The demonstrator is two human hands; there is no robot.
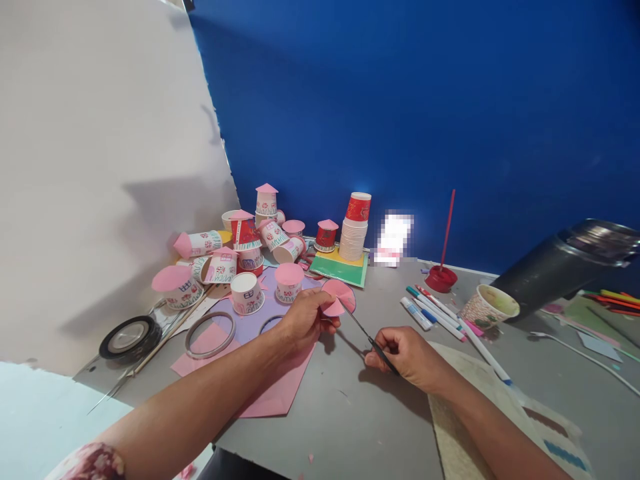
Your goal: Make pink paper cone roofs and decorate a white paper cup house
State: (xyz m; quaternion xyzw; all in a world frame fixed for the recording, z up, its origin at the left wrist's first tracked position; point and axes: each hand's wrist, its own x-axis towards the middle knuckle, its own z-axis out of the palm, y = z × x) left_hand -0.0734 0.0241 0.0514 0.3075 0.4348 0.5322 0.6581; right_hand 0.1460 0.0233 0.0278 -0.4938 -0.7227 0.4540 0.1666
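Blue wall [425, 100] and pale wall [100, 133] meet behind your grey table [380, 433]. Above it, your hands are apart: the left hand [307, 319] pinches a pink paper disc [345, 288]; the right hand [407, 357] grips scissors [367, 335], tips at the disc. The white tube's [416, 313] print is too small to read.

The person's bare left arm [210, 399] stretches from the lower left toward the middle, the left hand [303, 320] pinching, thumb [324, 300] above and fingers [331, 324] below. The right arm [483, 419] slants in from the lower right, the right hand [409, 355] curled in a grip, apart from the left.
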